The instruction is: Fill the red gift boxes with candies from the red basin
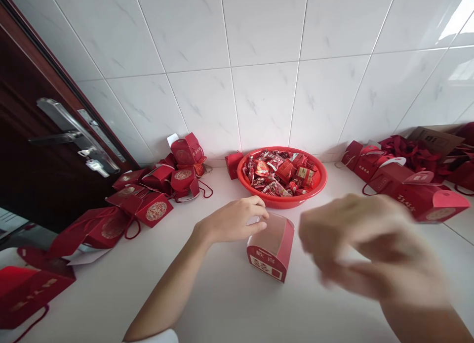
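A small red cardboard box (271, 246) with a rounded top and pale printed characters stands on the white surface in front of me. My left hand (237, 218) is at its far left edge, thumb and fingers curled against the top. A whitish sliver shows between them. To the right of the box, my right hand (365, 244) is raised and apart from it. Motion blurs its fingers, so I cannot make out whether it holds anything. Just behind the box sits a red plastic basket (280, 201) filled with wrapped candies (276, 171).
Several red gift boxes (153, 207) with cord handles crowd the left side, beside a dark door (22, 120) with keys in its lock. More red boxes (418, 192) lie at the right. A small red box (233, 165) stands by the tiled wall (262, 96).
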{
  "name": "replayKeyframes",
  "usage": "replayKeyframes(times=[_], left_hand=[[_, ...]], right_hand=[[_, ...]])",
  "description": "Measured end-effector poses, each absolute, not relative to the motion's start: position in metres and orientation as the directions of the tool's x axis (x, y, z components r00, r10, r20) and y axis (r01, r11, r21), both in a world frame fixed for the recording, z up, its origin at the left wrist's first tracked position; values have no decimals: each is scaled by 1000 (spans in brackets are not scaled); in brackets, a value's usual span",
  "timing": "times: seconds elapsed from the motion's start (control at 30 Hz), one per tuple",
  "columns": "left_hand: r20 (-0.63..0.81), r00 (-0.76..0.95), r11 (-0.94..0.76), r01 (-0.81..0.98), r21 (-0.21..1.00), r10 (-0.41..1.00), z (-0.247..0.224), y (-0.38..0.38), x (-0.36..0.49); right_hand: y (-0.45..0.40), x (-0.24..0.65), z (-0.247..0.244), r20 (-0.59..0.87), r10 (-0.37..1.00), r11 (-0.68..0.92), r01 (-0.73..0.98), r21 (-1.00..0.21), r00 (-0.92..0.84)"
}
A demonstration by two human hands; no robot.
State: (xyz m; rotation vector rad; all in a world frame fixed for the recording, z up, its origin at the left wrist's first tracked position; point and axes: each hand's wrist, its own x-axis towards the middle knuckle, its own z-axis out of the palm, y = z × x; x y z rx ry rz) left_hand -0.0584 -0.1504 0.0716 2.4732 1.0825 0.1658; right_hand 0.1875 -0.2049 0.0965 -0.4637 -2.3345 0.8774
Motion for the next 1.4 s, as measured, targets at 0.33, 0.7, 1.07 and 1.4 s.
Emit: replayKeyframes(times=[0.33,0.7,1.07,1.4], left_hand=[[40,739,-697,614,371,673,68,-151,-59],[-130,623,-530,741,412,771,71,-162,-57],[-287,528,-422,834,356,799,70,-163,-63],[-347,347,-265,928,261,871,67,-160,-59]], right_hand=[[-175,167,46,189,611,725,448,-523,-769],[-170,187,64,-50,788,525,712,-465,-614],[-159,196,50,-289,773,387,781,-491,-564],[-144,193,48,-129,833,408,754,-514,-539]])
